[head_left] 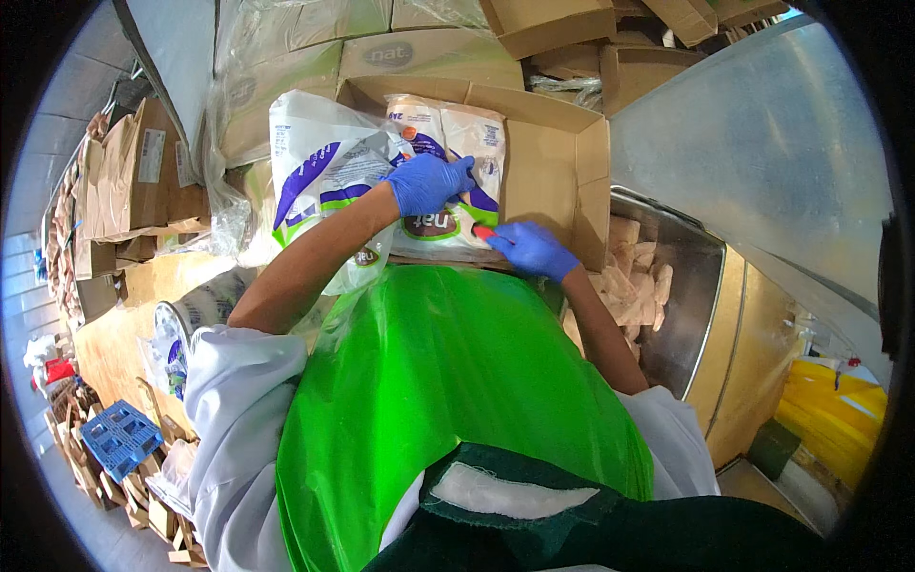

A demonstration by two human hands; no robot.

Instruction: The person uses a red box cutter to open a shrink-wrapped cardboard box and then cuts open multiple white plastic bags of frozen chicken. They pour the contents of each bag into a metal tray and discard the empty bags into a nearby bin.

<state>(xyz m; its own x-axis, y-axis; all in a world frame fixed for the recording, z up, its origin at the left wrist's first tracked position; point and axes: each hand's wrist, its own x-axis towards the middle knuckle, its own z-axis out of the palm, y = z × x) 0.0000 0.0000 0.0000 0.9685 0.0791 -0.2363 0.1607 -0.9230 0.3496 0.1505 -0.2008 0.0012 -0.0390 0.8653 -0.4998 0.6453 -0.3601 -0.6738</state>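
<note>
**Kid:** What is the biggest thing you see?

**Me:** My green plastic apron [448, 400]. It covers my whole front. Right above the apron is an open cardboard box [558, 172].

**Kid:** Where are your arms?

**Me:** Both come up past the apron, bare, and bend in toward the box. My left arm is stretched long. My right arm is bent at the elbow.

**Kid:** What are your hands doing?

**Me:** Both wear blue gloves. My left hand [427, 183] lies on top of a big white bag [448, 172] with purple and green on it. My fingers are curled and clamped on the bag's top side. The bag sits in the box, at its left part.

**Kid:** And the other hand?

**Me:** My right hand [532, 250] is shut tight on a small red tool [483, 231]. Its tip touches the bag's lower edge, at the front of the box.

**Kid:** What else is around the box?

**Me:** To the right of it is a shiny metal bin [691, 305] with pale chunks inside. Behind it lie more cardboard boxes [562, 29]. Left of it is a wooden table [124, 329], and a blue crate [119, 439] sits on the floor.
</note>
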